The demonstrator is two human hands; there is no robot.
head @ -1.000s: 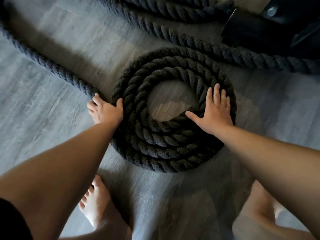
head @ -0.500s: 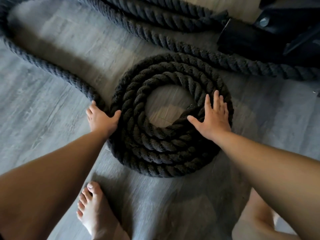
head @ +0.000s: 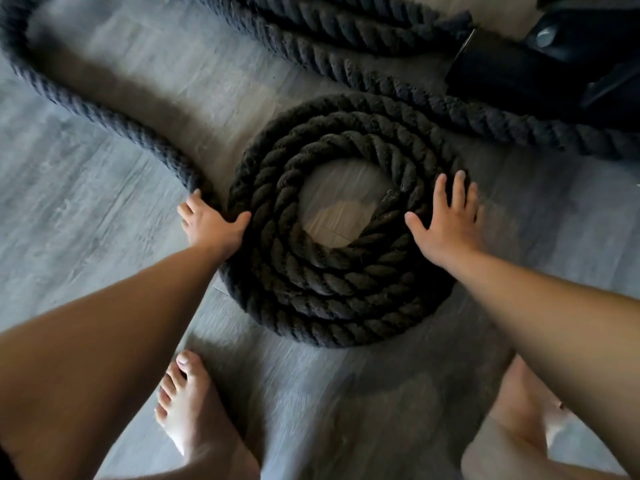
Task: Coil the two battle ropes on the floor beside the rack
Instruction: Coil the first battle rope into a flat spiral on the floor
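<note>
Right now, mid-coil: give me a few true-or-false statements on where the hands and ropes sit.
1. The right hand lies flat, fingers spread, on the coil. True.
2. The left hand is lifted clear of the rope. False: it grips the coil's outer edge, where the loose rope feeds in.
3. The coil's centre shows bare floor. True.
4. All the rope is coiled. False: loose lengths run along the floor beyond it.
5. The person wears shoes. False: a bare foot shows.
</note>
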